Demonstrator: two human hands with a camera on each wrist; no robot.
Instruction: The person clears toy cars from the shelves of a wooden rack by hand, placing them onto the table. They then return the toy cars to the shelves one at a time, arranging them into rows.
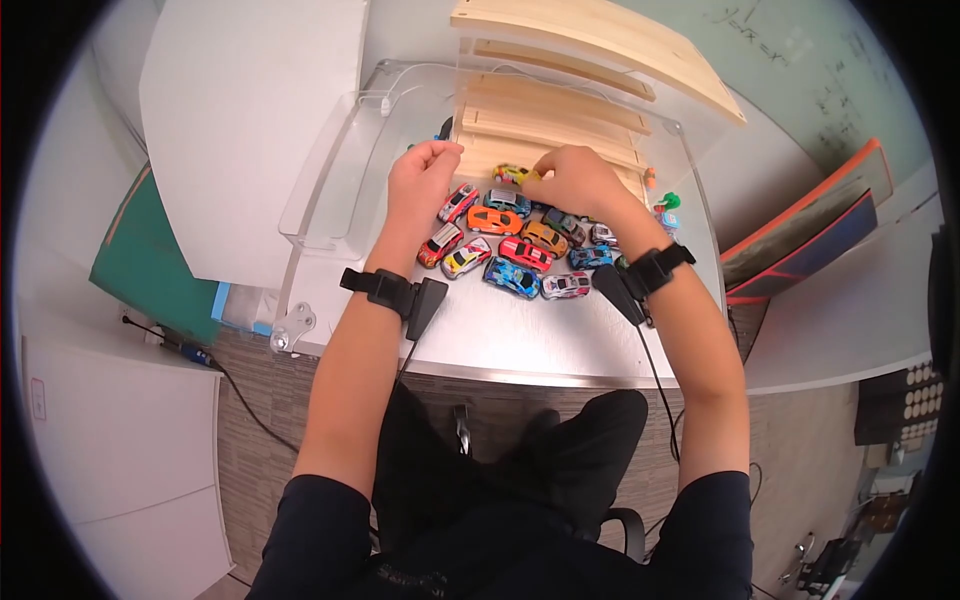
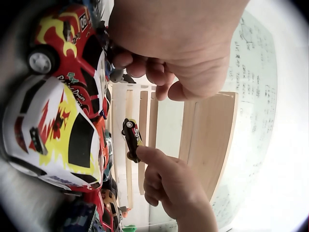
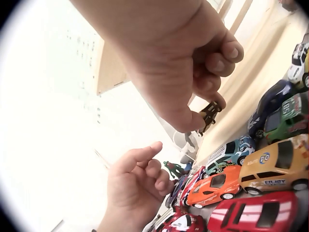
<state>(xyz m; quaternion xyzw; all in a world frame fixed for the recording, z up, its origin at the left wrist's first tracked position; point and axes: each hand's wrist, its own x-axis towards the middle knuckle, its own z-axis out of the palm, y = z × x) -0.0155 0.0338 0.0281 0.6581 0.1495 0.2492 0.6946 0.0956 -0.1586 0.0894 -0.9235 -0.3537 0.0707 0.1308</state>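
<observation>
My right hand (image 1: 580, 185) pinches a small yellow toy car (image 1: 510, 174) between thumb and fingertips, at the front of the wooden shelf unit. In the left wrist view this car (image 2: 129, 137) is raised on its end, its black underside and wheels showing. My left hand (image 1: 423, 183) hovers at the left of the car group with nothing in its grasp, its fingers loosely bent and the index finger straighter in the right wrist view. Below the hands stand several toy cars in rows, among them an orange one (image 1: 494, 221), a red one (image 1: 525, 254) and a blue camouflage one (image 1: 511, 278).
The pale wooden shelf unit (image 1: 555, 115) rises behind the cars, with clear panels at its sides. A clear plastic tray (image 1: 312, 240) lies at the left. Small green figures (image 1: 668, 201) stand at the right of the table (image 1: 470, 340), whose front edge is near my lap.
</observation>
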